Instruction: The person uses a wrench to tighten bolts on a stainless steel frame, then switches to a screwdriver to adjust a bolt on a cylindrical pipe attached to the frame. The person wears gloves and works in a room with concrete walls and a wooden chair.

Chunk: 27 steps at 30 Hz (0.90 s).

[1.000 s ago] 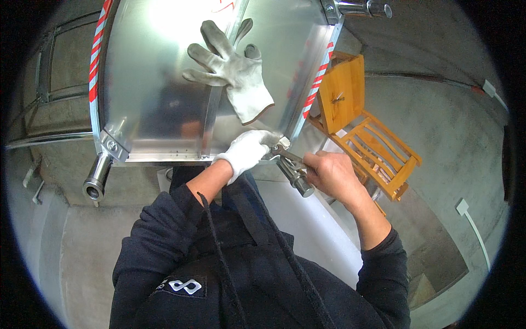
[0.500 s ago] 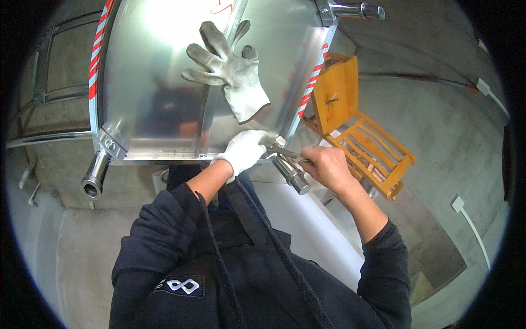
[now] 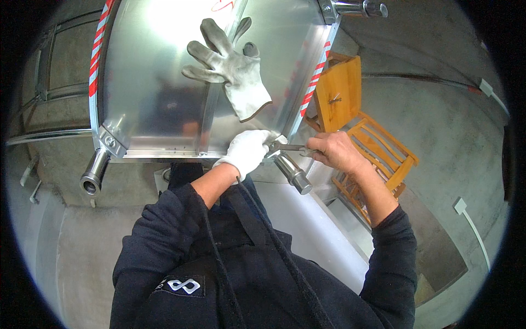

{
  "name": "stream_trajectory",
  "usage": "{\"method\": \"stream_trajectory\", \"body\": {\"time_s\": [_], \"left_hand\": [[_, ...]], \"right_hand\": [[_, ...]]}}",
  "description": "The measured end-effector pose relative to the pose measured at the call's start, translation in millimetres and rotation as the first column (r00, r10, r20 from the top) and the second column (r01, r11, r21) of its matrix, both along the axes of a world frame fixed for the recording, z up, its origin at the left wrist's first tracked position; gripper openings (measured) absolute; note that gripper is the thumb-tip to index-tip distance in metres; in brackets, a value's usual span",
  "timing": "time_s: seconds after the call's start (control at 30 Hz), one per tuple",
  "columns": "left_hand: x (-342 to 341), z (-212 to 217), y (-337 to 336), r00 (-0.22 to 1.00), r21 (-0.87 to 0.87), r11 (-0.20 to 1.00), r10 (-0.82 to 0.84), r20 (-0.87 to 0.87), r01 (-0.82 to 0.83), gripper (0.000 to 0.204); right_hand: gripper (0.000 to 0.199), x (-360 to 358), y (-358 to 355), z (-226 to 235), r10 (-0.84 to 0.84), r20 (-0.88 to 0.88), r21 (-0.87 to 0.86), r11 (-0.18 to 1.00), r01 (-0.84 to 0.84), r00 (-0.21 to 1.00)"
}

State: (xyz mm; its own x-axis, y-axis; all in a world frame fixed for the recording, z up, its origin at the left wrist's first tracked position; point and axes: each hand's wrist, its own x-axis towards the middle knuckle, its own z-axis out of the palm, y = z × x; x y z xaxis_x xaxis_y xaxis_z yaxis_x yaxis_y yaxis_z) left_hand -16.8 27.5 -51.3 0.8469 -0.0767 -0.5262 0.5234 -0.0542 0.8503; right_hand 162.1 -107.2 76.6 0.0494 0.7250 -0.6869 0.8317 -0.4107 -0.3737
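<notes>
A metal wrench (image 3: pixel 293 147) is gripped at its handle end by my bare right hand (image 3: pixel 341 151). Its jaw end sits at the corner bracket of a shiny metal panel (image 3: pixel 156 98). My left hand (image 3: pixel 247 151), in a white glove, is closed around the jaw end there; its fingertips partly cover the fastener, so I cannot make it out fully. Just below the wrench a chrome tube end (image 3: pixel 293 174) sticks out from the corner. Farther up the panel lies a loose white and grey glove (image 3: pixel 244 82), fingers spread.
Red and white striped tape (image 3: pixel 315 79) runs along the panel's side edges. Other chrome tube ends (image 3: pixel 94 174) project at its corners. A wooden folding chair (image 3: pixel 339 90) stands to the right. Below the panel, a white surface (image 3: pixel 312 225) lies beside my body.
My right hand has swung the wrench handle upward and slightly right, so the wrench lies flatter. My left hand stays at the corner with little change.
</notes>
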Motion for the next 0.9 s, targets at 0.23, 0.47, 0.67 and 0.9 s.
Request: {"method": "stream_trajectory", "body": {"time_s": [0.23, 0.47, 0.67, 0.9], "left_hand": [[3, 5, 3, 0.996, 0.042, 0.996, -0.082, 0.024, 0.081, 0.031], [-1, -4, -2, 0.993, 0.080, 0.993, -0.089, 0.082, 0.083, 0.030], [1, -4, -1, 0.988, 0.122, 0.987, -0.118, 0.097, 0.106, 0.029], [2, 5, 11, 0.992, -0.039, 0.994, -0.097, 0.086, 0.100, 0.031]], "right_hand": [[0.013, -42, 15, 20, -0.060, 0.158, -0.086, 0.994, 0.074, 0.986], [0.016, -76, 24, 28, -0.164, 0.230, -0.111, 0.975, 0.193, 0.959], [0.014, -94, 32, 21, -0.155, 0.284, -0.092, 0.978, 0.188, 0.946], [0.017, -59, 25, 33, -0.322, 0.191, -0.164, 0.921, 0.354, 0.927]]}}
